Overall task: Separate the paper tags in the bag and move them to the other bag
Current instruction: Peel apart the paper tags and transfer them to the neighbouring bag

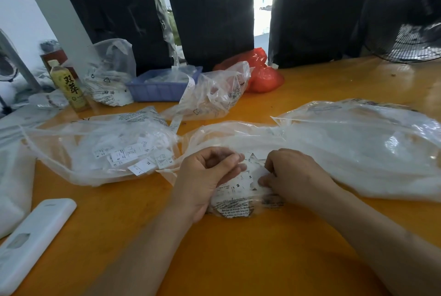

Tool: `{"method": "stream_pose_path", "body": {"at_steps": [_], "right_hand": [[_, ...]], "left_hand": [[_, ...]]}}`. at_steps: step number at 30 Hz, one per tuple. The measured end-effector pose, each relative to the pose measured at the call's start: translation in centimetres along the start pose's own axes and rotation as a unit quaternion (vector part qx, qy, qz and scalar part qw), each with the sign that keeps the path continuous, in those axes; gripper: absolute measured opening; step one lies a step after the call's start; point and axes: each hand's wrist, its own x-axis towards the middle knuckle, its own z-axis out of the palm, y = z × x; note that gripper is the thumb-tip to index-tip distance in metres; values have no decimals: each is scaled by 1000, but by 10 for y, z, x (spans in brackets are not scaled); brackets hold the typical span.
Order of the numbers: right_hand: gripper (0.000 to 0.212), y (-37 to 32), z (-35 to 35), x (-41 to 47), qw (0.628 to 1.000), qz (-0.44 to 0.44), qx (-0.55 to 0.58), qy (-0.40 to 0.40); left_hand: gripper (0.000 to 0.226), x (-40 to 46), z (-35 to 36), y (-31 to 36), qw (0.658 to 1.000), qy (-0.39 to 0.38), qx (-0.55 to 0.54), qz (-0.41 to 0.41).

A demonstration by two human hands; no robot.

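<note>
Pinching white paper tags (248,180) between them, both hands work at the middle of the table (238,260). Left hand (205,176): fingers curled, thumb and fingertips closed on the tags' left side. Right hand (293,176): fingers curled downward, gripping the tags' right edge; the exact contact under the knuckles cannot be told. The tags bear size letters, M and S legible. They lie on and partly inside a clear printed bag (238,207), whose black text panel shows below the hands.

Left of the hands lies a second clear bag (95,152), holding loose tags marked S, XL and L, touching the table and just beside the first bag's mouth. Right of the hands lies a large clear bag (370,152) with white contents, not distinguishable.

Near left corner: a white flat case (33,236). Farther back: a crumpled clear bag (214,95) with a tag strip hanging out, a blue tray (157,90), another printed bag (109,73), a yellow-labelled bottle (69,85) and a red bag (262,73). Behind stand black wrapped bundles (210,16). A fan (405,21) stands at the far right.
</note>
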Motion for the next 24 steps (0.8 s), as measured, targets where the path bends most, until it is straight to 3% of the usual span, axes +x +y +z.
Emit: {"method": "stream_pose_path", "body": {"at_steps": [2,5,9,15,20,24], "right_hand": [[19,3,-2,1,999,4,32,25],[12,7,-9,0,987,-1,118,107],[11,4,-15,-7,936,-51,299,178],[19,-7,-17,-15,863,-87,460,189],[42,-4,-12,-10,864,-48,472,168],[11,-3,-11,-6,839,-26,525,142]], "left_hand": [[32,1,-1,0,1000,8,-7,-2],[16,3,-4,-2,1000,14,-12,-7],[25,3,-3,-1,1000,8,-7,2],[39,1,-3,2,1000,15,1,-2],[38,2,-2,-1,999,33,-7,-3],[36,3,-3,-3,999,25,25,1]]}}
